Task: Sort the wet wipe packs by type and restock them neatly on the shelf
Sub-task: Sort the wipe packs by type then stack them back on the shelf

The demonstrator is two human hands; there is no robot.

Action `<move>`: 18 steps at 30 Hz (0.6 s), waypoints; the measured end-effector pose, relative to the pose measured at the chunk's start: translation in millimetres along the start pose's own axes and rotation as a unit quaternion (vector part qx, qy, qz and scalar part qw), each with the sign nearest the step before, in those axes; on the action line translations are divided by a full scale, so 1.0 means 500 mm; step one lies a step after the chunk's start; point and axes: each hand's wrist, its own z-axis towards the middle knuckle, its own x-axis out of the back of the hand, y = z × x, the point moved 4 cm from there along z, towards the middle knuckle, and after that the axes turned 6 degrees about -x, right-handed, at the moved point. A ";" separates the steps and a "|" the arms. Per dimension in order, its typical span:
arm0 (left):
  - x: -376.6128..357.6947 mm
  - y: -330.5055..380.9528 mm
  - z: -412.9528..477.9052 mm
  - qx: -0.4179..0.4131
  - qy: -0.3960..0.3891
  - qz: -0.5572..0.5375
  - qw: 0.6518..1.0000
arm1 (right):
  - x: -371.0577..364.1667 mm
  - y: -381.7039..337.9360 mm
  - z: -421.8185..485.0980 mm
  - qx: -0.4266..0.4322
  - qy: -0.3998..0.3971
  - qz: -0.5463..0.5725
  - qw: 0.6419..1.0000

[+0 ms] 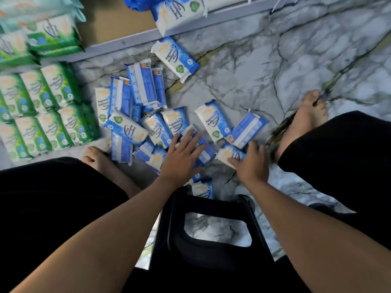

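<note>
Nearest me is the black stool (pixel 169 240) I am perched on, with one blue pack (pixel 203 189) lying on the floor (pixel 275 60) against its far edge. Just beyond, my left hand (pixel 182 157) is open, fingers spread flat over the near edge of the loose heap. My right hand (pixel 251 163) sits on a blue pack at the right (pixel 227 154), thumb across it and fingers bent down. Motion blur keeps me from telling whether that is a real grip or only a touch.

The heap of blue packs (pixel 135 127) sprawls across the middle of the floor between my feet. Some lie face up, some face down, several overlap, and none are lined up. To the left, well clear of the heap, the green packs (pixel 48 115) stand in tidy rows. One stray blue pack (pixel 175 58) lies farther out, near the grey shelf edge (pixel 190 24).

On the shelf itself, more green packs (pixel 55 34) are stacked at the far left. One blue pack on the shelf (pixel 177 11) pokes over the edge farther right, with bare brown board (pixel 118 20) between them.

My reading is that the sorting by colour is largely done, since no green pack shows among the blue. The green side looks close to finished. The blue side has hardly started: nearly every blue pack must be gathered, squared up and set on the shelf.
</note>
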 end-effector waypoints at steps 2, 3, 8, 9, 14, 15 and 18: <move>0.011 -0.009 0.010 0.022 0.013 -0.003 1.000 | 0.014 -0.025 0.030 0.012 0.015 0.013 1.000; 0.019 -0.014 0.016 0.038 0.017 -0.004 0.999 | 0.022 -0.035 0.045 0.019 0.023 0.010 1.000; 0.066 -0.043 0.052 0.084 -0.002 -0.027 0.996 | 0.063 -0.048 0.072 0.064 0.099 -0.059 0.991; 0.075 -0.047 0.060 0.079 -0.004 -0.010 0.997 | 0.065 -0.045 0.069 0.082 0.106 -0.088 0.987; 0.098 -0.067 0.080 0.038 -0.012 0.026 0.999 | 0.047 -0.031 0.061 0.148 0.083 -0.148 0.974; 0.100 -0.070 0.081 0.030 -0.007 0.021 0.999 | 0.045 -0.032 0.060 0.152 0.080 -0.148 0.974; 0.102 -0.074 0.079 0.025 -0.016 -0.021 0.999 | 0.044 -0.034 0.052 0.145 0.067 -0.151 0.976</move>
